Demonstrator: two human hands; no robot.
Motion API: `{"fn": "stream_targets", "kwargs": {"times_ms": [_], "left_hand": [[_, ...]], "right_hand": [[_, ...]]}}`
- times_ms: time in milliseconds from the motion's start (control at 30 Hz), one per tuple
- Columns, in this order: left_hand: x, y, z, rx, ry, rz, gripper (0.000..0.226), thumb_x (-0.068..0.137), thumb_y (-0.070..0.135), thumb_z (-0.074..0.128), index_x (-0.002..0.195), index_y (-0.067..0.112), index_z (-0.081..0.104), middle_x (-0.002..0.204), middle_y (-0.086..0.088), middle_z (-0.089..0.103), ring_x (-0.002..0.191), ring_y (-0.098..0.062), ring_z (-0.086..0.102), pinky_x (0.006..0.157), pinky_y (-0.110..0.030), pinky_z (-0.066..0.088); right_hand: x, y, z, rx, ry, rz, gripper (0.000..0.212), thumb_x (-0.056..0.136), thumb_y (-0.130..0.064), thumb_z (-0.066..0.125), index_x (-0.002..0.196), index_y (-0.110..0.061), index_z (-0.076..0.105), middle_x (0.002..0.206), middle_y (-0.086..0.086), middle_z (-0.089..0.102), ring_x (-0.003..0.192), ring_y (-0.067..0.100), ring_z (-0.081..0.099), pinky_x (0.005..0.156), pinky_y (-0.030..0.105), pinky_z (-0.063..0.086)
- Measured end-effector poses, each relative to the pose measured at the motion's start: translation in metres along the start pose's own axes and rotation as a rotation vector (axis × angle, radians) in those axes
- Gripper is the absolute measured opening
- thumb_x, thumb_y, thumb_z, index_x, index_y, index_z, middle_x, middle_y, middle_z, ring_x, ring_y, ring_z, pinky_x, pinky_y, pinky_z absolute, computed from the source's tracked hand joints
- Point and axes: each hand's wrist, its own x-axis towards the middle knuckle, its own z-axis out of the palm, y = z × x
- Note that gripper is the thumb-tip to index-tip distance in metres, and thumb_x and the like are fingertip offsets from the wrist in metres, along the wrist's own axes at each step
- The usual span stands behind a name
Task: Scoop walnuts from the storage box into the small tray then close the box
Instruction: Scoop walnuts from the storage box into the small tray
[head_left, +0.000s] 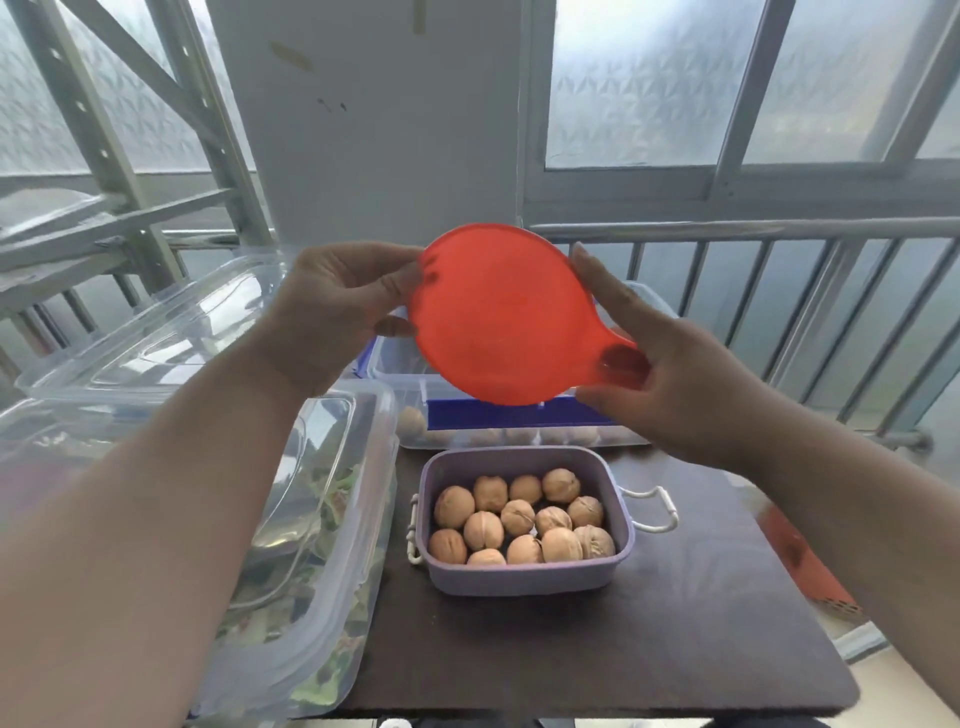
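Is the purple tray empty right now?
No, the purple tray holds about a dozen walnuts that cover its floor.

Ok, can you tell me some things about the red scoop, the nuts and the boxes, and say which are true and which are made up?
1. Both hands hold the red scoop up in the air. True: the left hand grips one edge and the right hand holds the handle end.
2. The purple tray has no nuts in it. False: walnuts cover its bottom.
3. The scoop is full of walnuts. False: none can be seen in it.
4. The tray sits on a dark table. True.
5. The box behind the tray has green trim. False: its trim is blue.
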Motion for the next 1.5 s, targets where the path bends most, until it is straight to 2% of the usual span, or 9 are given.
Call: {"fn": "stream_targets", "kwargs": {"times_ms": [100, 267, 533, 733, 833, 1000, 1167, 1333, 1500], "left_hand": [[0.004, -0.004, -0.002, 0.033, 0.107, -0.028, 0.021, 0.102, 0.012, 0.07, 0.121, 0.006, 0.079, 0.107, -0.021, 0.08, 0.093, -0.022, 0.074, 0.084, -0.044, 0.067], [0.009, -0.021, 0.001, 0.199, 0.119, -0.178, 0.037, 0.1, 0.002, 0.067, 0.132, 0.019, 0.073, 0.118, -0.002, 0.08, 0.097, -0.015, 0.071, 0.094, -0.037, 0.062], [0.001, -0.022, 0.005, 0.649, -0.138, -0.188, 0.034, 0.091, 0.02, 0.081, 0.122, 0.035, 0.079, 0.097, 0.019, 0.076, 0.086, 0.012, 0.069, 0.073, -0.001, 0.044], [0.002, -0.023, 0.007, 0.629, -0.234, -0.22, 0.023, 0.089, 0.01, 0.082, 0.097, 0.03, 0.087, 0.088, 0.008, 0.083, 0.085, -0.007, 0.077, 0.085, -0.021, 0.06], [0.002, -0.02, 0.007, 0.643, -0.273, -0.231, 0.021, 0.091, 0.009, 0.08, 0.095, 0.028, 0.088, 0.089, 0.012, 0.084, 0.091, -0.004, 0.078, 0.094, -0.027, 0.061], [0.002, -0.017, 0.007, 0.651, -0.304, -0.228, 0.02, 0.092, 0.009, 0.079, 0.095, 0.027, 0.089, 0.088, 0.012, 0.084, 0.09, -0.004, 0.078, 0.092, -0.026, 0.061], [0.003, -0.02, 0.005, 0.633, -0.282, -0.215, 0.021, 0.09, 0.011, 0.082, 0.104, 0.027, 0.086, 0.092, 0.005, 0.083, 0.091, -0.012, 0.078, 0.09, -0.026, 0.062], [0.003, -0.023, 0.002, 0.612, -0.258, -0.207, 0.026, 0.088, 0.01, 0.085, 0.11, 0.024, 0.083, 0.088, 0.004, 0.082, 0.088, -0.017, 0.077, 0.089, -0.031, 0.063], [0.005, -0.025, 0.002, 0.618, -0.236, -0.214, 0.024, 0.085, 0.013, 0.088, 0.106, 0.024, 0.084, 0.09, 0.0, 0.082, 0.089, -0.017, 0.078, 0.092, -0.037, 0.063]], "right_hand": [[0.019, 0.004, 0.002, -0.039, 0.016, 0.002, 0.114, 0.091, -0.014, 0.079, 0.152, -0.074, 0.003, 0.118, 0.01, 0.068, 0.084, 0.031, 0.072, 0.091, 0.047, 0.06], [0.056, 0.025, 0.006, -0.132, 0.062, 0.025, 0.119, 0.089, -0.025, 0.081, 0.151, -0.073, -0.009, 0.101, 0.014, 0.074, 0.088, 0.033, 0.072, 0.097, 0.052, 0.055], [0.097, 0.064, 0.01, -0.5, -0.111, 0.057, 0.114, 0.094, -0.019, 0.067, 0.15, -0.071, -0.017, 0.1, 0.016, 0.065, 0.084, 0.035, 0.063, 0.085, 0.052, 0.057], [0.105, 0.085, 0.008, -0.756, -0.217, 0.135, 0.106, 0.097, -0.009, 0.053, 0.153, -0.069, -0.014, 0.125, 0.008, 0.067, 0.087, 0.03, 0.061, 0.064, 0.037, 0.046], [0.104, 0.096, 0.007, -0.699, -0.242, 0.153, 0.107, 0.092, -0.008, 0.056, 0.156, -0.065, -0.009, 0.131, 0.004, 0.066, 0.094, 0.026, 0.061, 0.071, 0.034, 0.047], [0.103, 0.101, 0.002, -0.47, -0.376, 0.207, 0.111, 0.089, -0.011, 0.069, 0.161, -0.058, -0.002, 0.081, -0.008, 0.065, 0.077, 0.016, 0.065, 0.088, 0.042, 0.057], [0.103, 0.096, 0.001, -0.315, -0.452, 0.221, 0.11, 0.089, -0.026, 0.081, 0.157, -0.065, 0.004, 0.094, -0.017, 0.069, 0.083, 0.013, 0.068, 0.077, 0.02, 0.052], [0.112, 0.096, 0.014, -0.223, -0.529, 0.287, 0.113, 0.085, -0.04, 0.085, 0.149, -0.076, -0.001, 0.12, -0.008, 0.074, 0.1, 0.013, 0.073, 0.098, 0.036, 0.058], [0.118, 0.089, 0.024, -0.084, -0.62, 0.324, 0.107, 0.091, -0.035, 0.082, 0.155, -0.07, 0.003, 0.13, -0.015, 0.066, 0.108, 0.01, 0.071, 0.095, 0.032, 0.057]]}}
